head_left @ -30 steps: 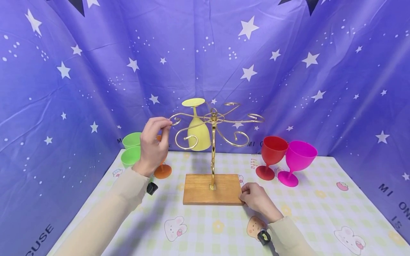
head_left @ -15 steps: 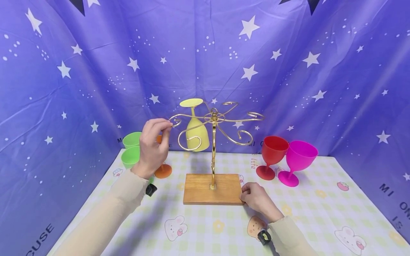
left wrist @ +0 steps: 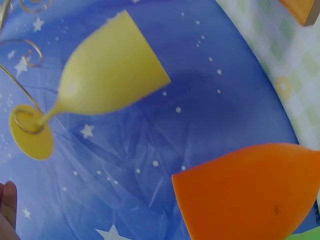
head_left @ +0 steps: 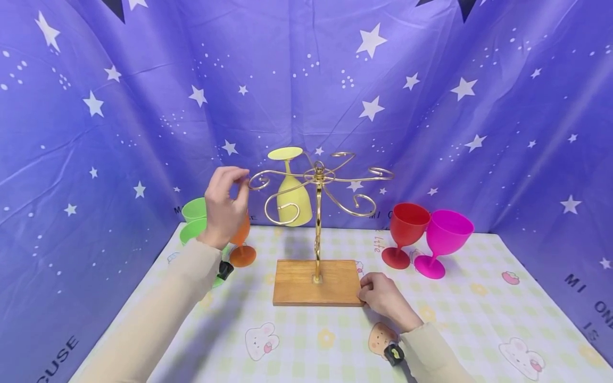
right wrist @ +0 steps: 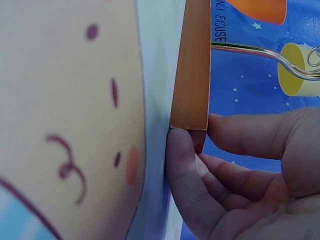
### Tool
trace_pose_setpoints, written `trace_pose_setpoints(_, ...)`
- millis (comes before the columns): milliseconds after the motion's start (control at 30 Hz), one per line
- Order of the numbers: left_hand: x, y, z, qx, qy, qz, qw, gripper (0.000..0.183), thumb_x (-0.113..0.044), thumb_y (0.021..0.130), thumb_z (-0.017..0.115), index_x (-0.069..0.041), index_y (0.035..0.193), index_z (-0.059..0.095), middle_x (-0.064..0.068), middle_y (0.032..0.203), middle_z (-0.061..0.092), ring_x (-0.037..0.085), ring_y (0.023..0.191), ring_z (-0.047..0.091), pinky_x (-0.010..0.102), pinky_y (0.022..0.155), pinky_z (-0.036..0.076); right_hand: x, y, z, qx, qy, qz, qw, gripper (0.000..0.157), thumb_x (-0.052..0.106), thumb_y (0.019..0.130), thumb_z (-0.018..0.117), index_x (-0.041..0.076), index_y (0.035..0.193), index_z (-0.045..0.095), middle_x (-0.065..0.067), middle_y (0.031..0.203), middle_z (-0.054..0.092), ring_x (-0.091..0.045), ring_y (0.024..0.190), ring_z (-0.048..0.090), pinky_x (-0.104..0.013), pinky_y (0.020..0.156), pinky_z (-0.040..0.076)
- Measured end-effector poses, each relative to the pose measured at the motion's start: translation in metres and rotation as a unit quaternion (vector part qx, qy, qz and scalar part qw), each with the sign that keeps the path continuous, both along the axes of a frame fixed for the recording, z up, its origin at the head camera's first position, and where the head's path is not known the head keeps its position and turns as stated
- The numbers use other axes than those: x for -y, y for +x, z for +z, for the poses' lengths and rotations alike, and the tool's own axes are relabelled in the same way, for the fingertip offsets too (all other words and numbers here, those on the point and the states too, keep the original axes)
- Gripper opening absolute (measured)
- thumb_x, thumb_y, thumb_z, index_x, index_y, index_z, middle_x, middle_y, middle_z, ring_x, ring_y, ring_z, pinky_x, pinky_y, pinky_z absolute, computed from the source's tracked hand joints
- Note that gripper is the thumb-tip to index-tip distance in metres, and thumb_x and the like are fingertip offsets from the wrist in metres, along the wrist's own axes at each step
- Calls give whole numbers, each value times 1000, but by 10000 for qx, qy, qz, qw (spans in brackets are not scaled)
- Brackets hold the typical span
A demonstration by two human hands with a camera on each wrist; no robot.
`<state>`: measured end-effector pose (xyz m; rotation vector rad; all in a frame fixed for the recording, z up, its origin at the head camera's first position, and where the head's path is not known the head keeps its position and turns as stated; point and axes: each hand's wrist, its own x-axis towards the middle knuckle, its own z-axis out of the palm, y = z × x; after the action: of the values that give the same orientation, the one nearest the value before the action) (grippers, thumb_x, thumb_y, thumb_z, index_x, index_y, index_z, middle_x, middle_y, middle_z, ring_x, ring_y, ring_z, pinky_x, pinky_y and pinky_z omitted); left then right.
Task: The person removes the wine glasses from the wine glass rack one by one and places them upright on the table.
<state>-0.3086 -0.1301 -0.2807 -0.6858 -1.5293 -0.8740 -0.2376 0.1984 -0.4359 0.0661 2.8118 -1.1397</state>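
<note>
A gold wine glass rack with curled wire arms stands upright on a rectangular wooden base. One yellow goblet hangs upside down from an arm at its back left, its foot above the wire. My left hand is raised beside the tip of the left arm's curl, thumb and fingers parted with nothing between them. My right hand pinches the base's front right corner; in the right wrist view the thumb lies over the top edge and the fingers sit against the end and below.
Behind my left hand stand an orange goblet and two green goblets, partly hidden. A red goblet and a magenta goblet stand upright at the right. A starry blue curtain encloses the checked tablecloth.
My left hand has moved slightly up and left, its fingers parting from the curl. The rack's arms turned a little earlier, shifting the front curls right. My right hand has stayed at the base.
</note>
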Motion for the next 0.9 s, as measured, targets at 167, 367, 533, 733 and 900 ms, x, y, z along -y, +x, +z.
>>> trace_pose_setpoints(167,0,-16,5,42,-168,-14,9998,15,13,81,66,5,93,68,15,89,64,28,80,61,26,78,49,0,0,-1,13,-4,7,10000,14,0,81,60,0,95,61,-6,79,57,-19,69,53,-29,60,47)
trace_pose_setpoints(367,1,-32,11,-33,-860,-38,9963,13,7,84,66,5,97,68,16,93,64,30,87,61,33,83,50,1,0,-1,-52,7,39,10000,15,0,80,60,0,95,62,-6,80,57,-18,68,53,-29,59,47)
trace_pose_setpoints(533,2,-41,16,-151,-1355,-69,9906,15,3,86,66,5,101,66,17,96,64,31,91,61,34,88,49,2,0,-1,-37,13,33,10000,16,1,80,61,0,97,62,-6,81,56,-19,70,53,-29,60,47)
trace_pose_setpoints(733,-5,-49,22,-250,-1448,-316,9886,23,11,81,68,6,104,65,18,101,63,31,96,60,32,93,47,1,0,1,5,17,12,10000,16,1,81,63,0,97,61,-6,80,56,-19,71,52,-30,63,47)
trace_pose_setpoints(900,-12,-58,20,-401,-1072,-476,9923,25,12,78,69,6,102,66,18,99,65,31,94,62,32,92,48,1,1,1,-24,-2,5,10000,15,1,81,63,1,96,61,-6,79,55,-19,70,52,-30,63,45)
